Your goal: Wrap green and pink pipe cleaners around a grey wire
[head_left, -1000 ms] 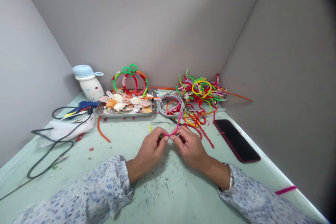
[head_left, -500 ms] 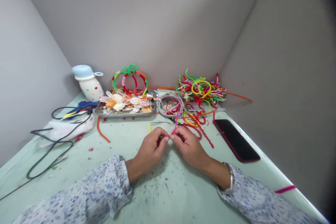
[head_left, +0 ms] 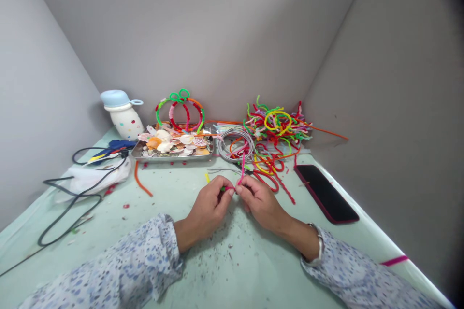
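Note:
My left hand (head_left: 214, 203) is closed in a pinch on a wire strand wrapped with pipe cleaner, green and pink near the fingertips; a yellow end (head_left: 207, 177) pokes out behind the knuckles. My right hand (head_left: 261, 203) pinches a pink pipe cleaner (head_left: 242, 168) whose free end stands up above the fingers. Both sets of fingertips nearly meet over the table, and the pink piece runs between them. Just beyond the right hand lie scissors with red handles (head_left: 266, 179), partly under loose pipe cleaners, and a coil of grey wire (head_left: 236, 145).
A metal tray (head_left: 174, 158) of seashells stands at the back, with pipe-cleaner hoops (head_left: 179, 111) above it. Left are a bottle (head_left: 125, 116), a plastic bag (head_left: 96, 178) and a black cable (head_left: 68, 195). Right are a pipe-cleaner heap (head_left: 277, 123) and a phone (head_left: 326, 193).
Both hands stay almost in place, still pinching. The upright pink end by my right hand has shifted very slightly; the rest looks the same.

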`<action>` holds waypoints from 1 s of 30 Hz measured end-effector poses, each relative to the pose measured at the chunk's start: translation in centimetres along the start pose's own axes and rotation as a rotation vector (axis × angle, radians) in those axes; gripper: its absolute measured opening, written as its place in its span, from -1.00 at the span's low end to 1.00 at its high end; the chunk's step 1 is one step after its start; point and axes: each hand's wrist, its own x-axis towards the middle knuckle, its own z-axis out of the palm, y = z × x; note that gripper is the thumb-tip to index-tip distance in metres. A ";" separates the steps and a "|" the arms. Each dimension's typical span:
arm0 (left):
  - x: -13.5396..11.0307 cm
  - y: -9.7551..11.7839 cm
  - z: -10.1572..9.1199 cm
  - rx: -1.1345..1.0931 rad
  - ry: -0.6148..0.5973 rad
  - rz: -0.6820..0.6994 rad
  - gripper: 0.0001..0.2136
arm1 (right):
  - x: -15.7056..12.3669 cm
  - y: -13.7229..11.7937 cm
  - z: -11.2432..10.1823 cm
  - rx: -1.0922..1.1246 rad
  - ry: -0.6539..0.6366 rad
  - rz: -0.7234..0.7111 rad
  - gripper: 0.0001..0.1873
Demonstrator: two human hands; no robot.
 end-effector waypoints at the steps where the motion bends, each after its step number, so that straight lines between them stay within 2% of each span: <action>1: 0.0 0.0 0.0 0.003 0.001 -0.001 -0.86 | 0.0 0.0 0.0 0.009 -0.004 0.006 -0.74; 22: 0.0 0.0 0.1 -0.016 0.006 0.005 -0.84 | 0.1 0.3 0.0 0.065 0.011 0.006 -0.71; 30: -0.1 0.1 0.2 0.012 -0.001 0.013 -0.87 | 0.1 0.7 0.2 0.145 -0.031 0.035 -0.68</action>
